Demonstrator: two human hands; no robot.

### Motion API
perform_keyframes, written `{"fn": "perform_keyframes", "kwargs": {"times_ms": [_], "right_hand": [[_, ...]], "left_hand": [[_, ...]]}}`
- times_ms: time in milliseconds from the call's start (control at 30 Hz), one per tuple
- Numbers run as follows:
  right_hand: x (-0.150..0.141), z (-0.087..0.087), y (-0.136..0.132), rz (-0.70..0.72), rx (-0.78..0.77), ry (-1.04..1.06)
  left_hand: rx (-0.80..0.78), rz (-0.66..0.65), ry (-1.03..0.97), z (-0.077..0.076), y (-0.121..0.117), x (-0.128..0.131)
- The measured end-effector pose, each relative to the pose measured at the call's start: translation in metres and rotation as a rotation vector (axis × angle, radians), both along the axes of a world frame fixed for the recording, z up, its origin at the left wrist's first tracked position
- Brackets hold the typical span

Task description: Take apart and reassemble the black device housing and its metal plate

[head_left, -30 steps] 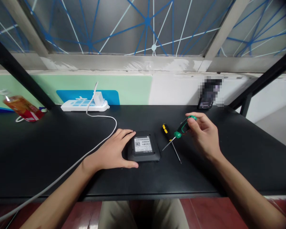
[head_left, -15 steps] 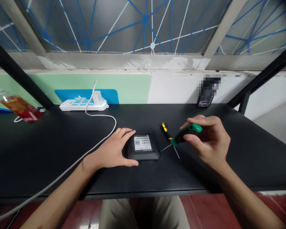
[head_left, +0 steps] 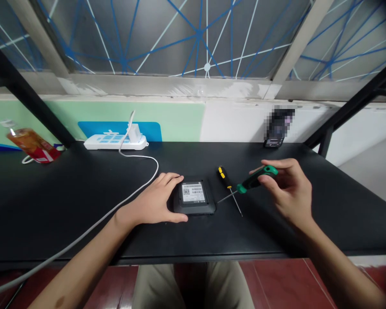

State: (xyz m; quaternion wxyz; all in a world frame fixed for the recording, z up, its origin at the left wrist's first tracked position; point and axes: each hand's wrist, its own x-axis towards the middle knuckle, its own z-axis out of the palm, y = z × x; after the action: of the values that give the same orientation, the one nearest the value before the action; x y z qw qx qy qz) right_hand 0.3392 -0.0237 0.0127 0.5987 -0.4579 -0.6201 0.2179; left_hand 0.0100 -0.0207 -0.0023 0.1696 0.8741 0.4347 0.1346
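Note:
A flat black box-shaped device point(head_left: 196, 210) with a white printed label on top lies on the black table. My left hand point(head_left: 159, 199) grips its left side, thumb at the near edge and fingers at the far edge. My right hand point(head_left: 291, 189) holds a screwdriver with a green and black handle point(head_left: 257, 178) between thumb and fingers. Its thin shaft slants down to the left, the tip close to the device's right edge; whether it touches cannot be made out. Beneath that shaft, a black and yellow screwdriver point(head_left: 224, 177) lies on the table.
A white power strip point(head_left: 116, 141) with a plugged-in charger stands by the wall. Its white cable point(head_left: 116, 214) runs across the table left of my left arm. A phone point(head_left: 276, 128) leans at the back right, and a drink bottle point(head_left: 34, 143) tilts at the far left.
My right hand has drawn slightly to the right with the green screwdriver, its shaft now showing longer. My left hand keeps its hold on the device. The camera view has shifted slightly.

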Motion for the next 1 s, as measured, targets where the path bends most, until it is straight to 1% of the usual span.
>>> {"fn": "perform_keyframes", "kwargs": {"times_ms": [133, 233, 333, 433, 533, 667, 767, 867, 933, 1000], "right_hand": [[0.032, -0.022, 0.001, -0.006, -0.157, -0.01], [0.049, -0.036, -0.003, 0.036, -0.285, -0.045], [0.056, -0.043, -0.009, 0.044, -0.383, 0.008], [0.053, -0.044, -0.011, 0.039, -0.438, 0.147], [0.046, -0.04, -0.005, 0.021, -0.402, 0.276], [0.031, -0.029, 0.019, 0.003, -0.3, 0.373], [0.014, -0.02, 0.044, 0.001, -0.248, 0.399], [-0.004, -0.016, 0.065, 0.004, -0.176, 0.41], [-0.012, -0.017, 0.07, 0.0, -0.132, 0.397], [-0.015, -0.019, 0.069, -0.002, -0.112, 0.358]], "left_hand": [[0.004, 0.005, -0.005, -0.002, 0.0, 0.0], [0.01, -0.005, -0.017, -0.004, 0.001, -0.001], [0.01, -0.008, -0.015, -0.005, 0.001, -0.002], [0.014, -0.008, -0.02, -0.005, 0.001, -0.002], [0.019, -0.008, -0.024, -0.005, 0.001, -0.002], [0.014, -0.014, -0.016, -0.004, 0.001, -0.003], [-0.005, -0.016, -0.009, -0.003, 0.002, -0.003], [-0.019, -0.016, -0.015, -0.002, 0.002, -0.004], [-0.023, -0.025, -0.026, -0.001, 0.001, -0.005], [-0.025, -0.031, -0.033, 0.0, 0.001, -0.006]]}}
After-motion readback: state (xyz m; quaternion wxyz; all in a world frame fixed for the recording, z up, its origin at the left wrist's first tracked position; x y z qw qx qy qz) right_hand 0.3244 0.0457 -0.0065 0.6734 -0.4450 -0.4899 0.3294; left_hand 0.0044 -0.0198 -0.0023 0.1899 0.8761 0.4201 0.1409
